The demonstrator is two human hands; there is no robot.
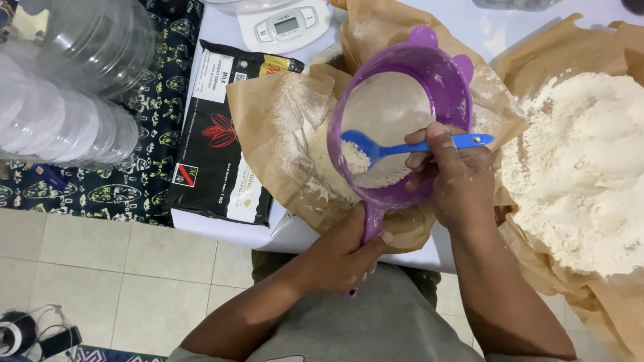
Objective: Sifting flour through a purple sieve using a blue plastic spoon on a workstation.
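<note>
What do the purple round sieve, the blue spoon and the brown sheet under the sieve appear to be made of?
Purple round sieve: likely moulded plastic, uniform colour, soft sheen. Blue spoon: also plastic-looking, glossy, one piece. Brown sheet: seemingly matte paper, creased and flour-dusted.

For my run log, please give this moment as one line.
left hand: grips purple sieve handle | right hand: holds blue spoon in sieve | flour in sieve | below: brown paper
</note>
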